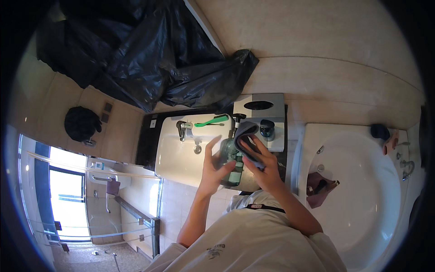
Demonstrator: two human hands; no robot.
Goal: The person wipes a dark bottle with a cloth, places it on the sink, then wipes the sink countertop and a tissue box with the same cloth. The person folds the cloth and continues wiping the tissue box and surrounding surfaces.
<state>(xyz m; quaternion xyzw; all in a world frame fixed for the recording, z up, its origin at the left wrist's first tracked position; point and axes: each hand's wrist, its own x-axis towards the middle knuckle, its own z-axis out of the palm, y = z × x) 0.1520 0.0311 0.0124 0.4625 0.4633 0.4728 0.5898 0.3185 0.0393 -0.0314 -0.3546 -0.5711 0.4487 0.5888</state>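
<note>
A green-tinted pump bottle (pixel 235 174) with a dark pump head and pale labels is in front of me, near the counter's front edge. Around its left side curves my left hand (pixel 214 166), thumb over the bottle and fingers spread and slightly blurred. Whether that hand bears any of its weight is unclear. My right hand (pixel 265 168) grips a folded grey cloth (pixel 245 131) beside the bottle's upper right side. It is unclear whether the bottle rests on the counter. Behind the cloth stands a smaller dark pump dispenser (pixel 267 129).
A white sink (pixel 176 159) with a chrome faucet (pixel 183 131) lies left; a green-handled brush (pixel 212 120) rests on its back rim. Behind the dispenser sits a tissue box (pixel 260 95). A bathtub (pixel 360 190) is right, and black plastic sheeting (pixel 136 61) hangs above the sink.
</note>
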